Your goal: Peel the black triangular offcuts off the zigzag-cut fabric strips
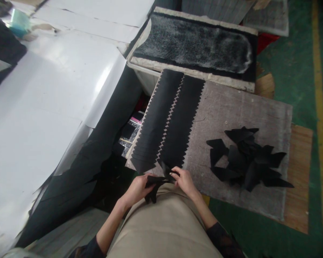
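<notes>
In front of my body, my left hand [138,188] is closed around black fabric pieces [154,181], some of which hang below the fingers. My right hand [183,181] pinches the same black material from the other side, at the near edge of the board. Just beyond the hands, two rows of overlapping black pieces with zigzag edges [179,114] lie along the board's left half. A loose heap of black fabric pieces [247,157] is on the board to the right of my right hand. The fingertips are partly hidden by the dark material.
The grey-brown board [218,104] rests partly over a plywood sheet [300,172]. Behind it stands a tray-like panel with a dark, whitish-dusted surface [193,43]. A table covered in white sheets [51,107] is at left. The green floor [290,68] has a yellow line [319,89].
</notes>
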{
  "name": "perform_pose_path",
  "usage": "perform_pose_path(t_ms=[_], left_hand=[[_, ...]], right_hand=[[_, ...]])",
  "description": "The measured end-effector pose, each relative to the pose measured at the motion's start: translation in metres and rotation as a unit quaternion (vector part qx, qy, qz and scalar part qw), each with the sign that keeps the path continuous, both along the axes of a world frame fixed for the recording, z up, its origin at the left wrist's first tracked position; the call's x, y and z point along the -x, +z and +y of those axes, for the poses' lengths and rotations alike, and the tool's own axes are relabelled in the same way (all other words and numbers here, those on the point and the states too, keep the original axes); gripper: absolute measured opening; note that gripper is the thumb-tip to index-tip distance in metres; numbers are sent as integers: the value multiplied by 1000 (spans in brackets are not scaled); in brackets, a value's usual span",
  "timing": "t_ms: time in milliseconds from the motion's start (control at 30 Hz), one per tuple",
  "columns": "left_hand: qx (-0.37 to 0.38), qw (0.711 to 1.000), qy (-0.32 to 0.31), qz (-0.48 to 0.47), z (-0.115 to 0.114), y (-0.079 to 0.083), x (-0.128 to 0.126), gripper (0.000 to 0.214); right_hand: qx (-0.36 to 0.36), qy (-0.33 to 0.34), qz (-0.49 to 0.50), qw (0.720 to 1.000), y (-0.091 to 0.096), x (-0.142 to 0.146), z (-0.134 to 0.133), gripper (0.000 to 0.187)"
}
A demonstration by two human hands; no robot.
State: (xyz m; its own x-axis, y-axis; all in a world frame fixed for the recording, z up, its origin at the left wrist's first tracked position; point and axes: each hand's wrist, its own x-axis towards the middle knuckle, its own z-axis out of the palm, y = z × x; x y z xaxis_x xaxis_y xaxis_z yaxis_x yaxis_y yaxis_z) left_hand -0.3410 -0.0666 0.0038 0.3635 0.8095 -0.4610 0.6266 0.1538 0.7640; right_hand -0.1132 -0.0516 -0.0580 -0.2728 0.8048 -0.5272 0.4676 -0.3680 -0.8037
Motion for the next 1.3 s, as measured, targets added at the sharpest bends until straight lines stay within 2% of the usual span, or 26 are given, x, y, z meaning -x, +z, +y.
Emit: perform_pose_path(t_ms=[100, 300, 433, 567, 667, 800, 933, 1067, 1300], left_hand=[[12, 1000, 10, 6, -5, -7, 8, 32], [74, 997, 22, -17, -11, -14, 15, 25], [112, 993, 44, -5, -13, -16, 22, 21], [114, 992, 56, -4, -15, -24, 27, 26], [106, 993, 59, 1, -16, -29, 26, 29], [100, 994, 42, 5, -16, -32, 25, 30], [83, 996, 17, 8, -13, -32, 22, 27], [61, 998, 4, 22, -9, -27, 19, 27], [37, 999, -20, -6, -3, -18, 10, 39]], right_hand=[[14, -13, -3, 1000, -5, 3, 5, 25], [68, 61, 99, 991, 7, 2, 16, 28], [105, 99, 128, 981, 1, 6, 24, 28], [95, 124, 60, 986, -8, 10, 25, 26], [24, 103, -64, 992, -6, 8, 21, 26], [-39, 87, -205, 974, 1, 8, 18, 24], [-56, 95, -249, 962, 3, 12, 18, 22], [-67, 109, -243, 962, 2, 11, 18, 23], [-66, 133, -290, 945, 9, 11, 20, 25]])
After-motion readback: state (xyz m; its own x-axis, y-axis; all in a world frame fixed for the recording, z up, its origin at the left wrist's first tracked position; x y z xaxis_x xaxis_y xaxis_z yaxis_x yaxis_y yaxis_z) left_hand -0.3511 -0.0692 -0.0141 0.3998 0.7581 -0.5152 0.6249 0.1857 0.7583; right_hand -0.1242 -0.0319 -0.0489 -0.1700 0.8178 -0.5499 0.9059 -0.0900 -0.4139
